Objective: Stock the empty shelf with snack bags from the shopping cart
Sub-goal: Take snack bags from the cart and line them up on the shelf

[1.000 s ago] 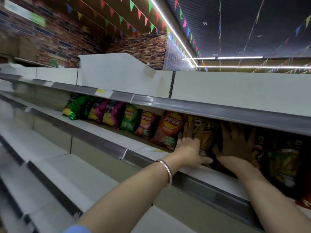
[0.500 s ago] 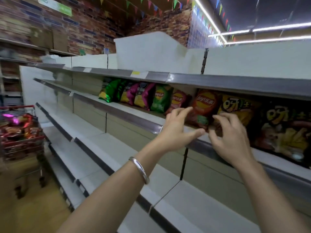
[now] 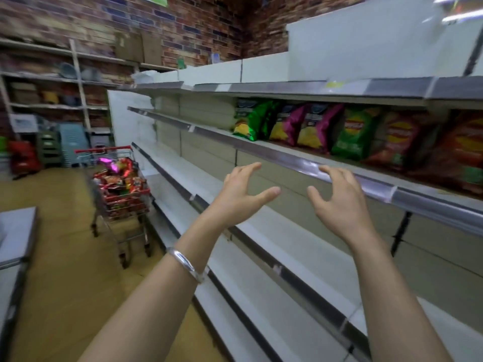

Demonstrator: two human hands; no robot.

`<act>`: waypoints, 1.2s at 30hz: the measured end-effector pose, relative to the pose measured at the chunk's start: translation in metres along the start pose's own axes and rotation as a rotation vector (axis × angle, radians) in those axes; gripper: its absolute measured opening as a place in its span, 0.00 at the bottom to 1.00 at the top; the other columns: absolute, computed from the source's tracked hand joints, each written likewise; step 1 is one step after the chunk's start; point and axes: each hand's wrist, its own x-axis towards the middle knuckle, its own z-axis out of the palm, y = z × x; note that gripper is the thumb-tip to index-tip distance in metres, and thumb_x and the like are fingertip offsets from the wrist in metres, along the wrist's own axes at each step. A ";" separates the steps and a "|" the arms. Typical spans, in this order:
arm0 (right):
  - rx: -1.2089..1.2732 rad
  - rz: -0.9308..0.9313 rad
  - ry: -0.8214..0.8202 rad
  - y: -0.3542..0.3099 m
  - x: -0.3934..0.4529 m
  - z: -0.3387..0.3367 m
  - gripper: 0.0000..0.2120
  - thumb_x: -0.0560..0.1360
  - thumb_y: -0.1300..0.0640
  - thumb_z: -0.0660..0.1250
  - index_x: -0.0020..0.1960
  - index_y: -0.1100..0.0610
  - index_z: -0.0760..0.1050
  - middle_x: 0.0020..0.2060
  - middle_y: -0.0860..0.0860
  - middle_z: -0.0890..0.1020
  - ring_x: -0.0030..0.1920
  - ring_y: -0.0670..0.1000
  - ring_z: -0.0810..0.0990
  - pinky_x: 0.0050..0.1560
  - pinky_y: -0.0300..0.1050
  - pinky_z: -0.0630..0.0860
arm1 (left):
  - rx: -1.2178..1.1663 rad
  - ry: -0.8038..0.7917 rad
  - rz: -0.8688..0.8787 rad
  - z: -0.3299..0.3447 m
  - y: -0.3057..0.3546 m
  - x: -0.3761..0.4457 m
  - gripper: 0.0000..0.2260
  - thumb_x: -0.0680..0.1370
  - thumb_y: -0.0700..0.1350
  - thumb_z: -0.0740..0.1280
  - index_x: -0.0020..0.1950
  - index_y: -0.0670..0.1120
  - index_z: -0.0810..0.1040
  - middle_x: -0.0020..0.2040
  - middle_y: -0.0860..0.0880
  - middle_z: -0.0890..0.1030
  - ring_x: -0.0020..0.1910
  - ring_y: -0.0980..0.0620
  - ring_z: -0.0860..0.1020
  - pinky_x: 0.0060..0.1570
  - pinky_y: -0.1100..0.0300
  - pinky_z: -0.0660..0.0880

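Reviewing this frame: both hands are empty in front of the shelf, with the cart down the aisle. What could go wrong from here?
1. The bags on the shelf lean against one another, so adding more beside them might tip the row.
2. The shopping cart is heaped above its rim, so pulling one bag out may spill others.
3. Left hand and right hand hover beside the shelf's metal edge, which they might knock.

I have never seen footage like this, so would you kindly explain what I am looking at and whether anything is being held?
There is no machine here: a person wears a camera on the head, looking forward and down at their own arms. The left hand, with a silver bracelet on its wrist, and the right hand are both empty, fingers spread, in front of a store shelf. A row of snack bags stands on that shelf. Further back on the left is a shopping cart filled with more bags.
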 end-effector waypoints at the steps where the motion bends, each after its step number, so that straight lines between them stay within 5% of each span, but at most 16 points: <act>1: 0.020 -0.007 -0.008 -0.011 0.000 0.014 0.23 0.78 0.52 0.66 0.72 0.54 0.69 0.67 0.53 0.72 0.70 0.55 0.67 0.72 0.54 0.64 | 0.007 0.007 -0.014 -0.012 -0.014 -0.003 0.32 0.78 0.59 0.67 0.78 0.54 0.60 0.77 0.52 0.61 0.76 0.52 0.58 0.74 0.51 0.60; 14: 0.127 -0.047 -0.229 -0.104 0.040 0.185 0.24 0.78 0.50 0.64 0.74 0.51 0.66 0.68 0.50 0.71 0.71 0.52 0.65 0.72 0.51 0.61 | 0.127 0.148 -0.220 -0.111 -0.173 0.009 0.32 0.78 0.61 0.66 0.78 0.53 0.61 0.77 0.52 0.62 0.76 0.53 0.59 0.74 0.50 0.61; 36: 0.166 -0.288 -0.681 -0.188 0.224 0.488 0.31 0.80 0.47 0.63 0.78 0.53 0.58 0.75 0.53 0.65 0.75 0.56 0.62 0.75 0.53 0.59 | 0.406 0.376 -0.661 -0.197 -0.417 0.172 0.34 0.78 0.61 0.66 0.79 0.51 0.59 0.79 0.50 0.61 0.77 0.49 0.59 0.75 0.43 0.59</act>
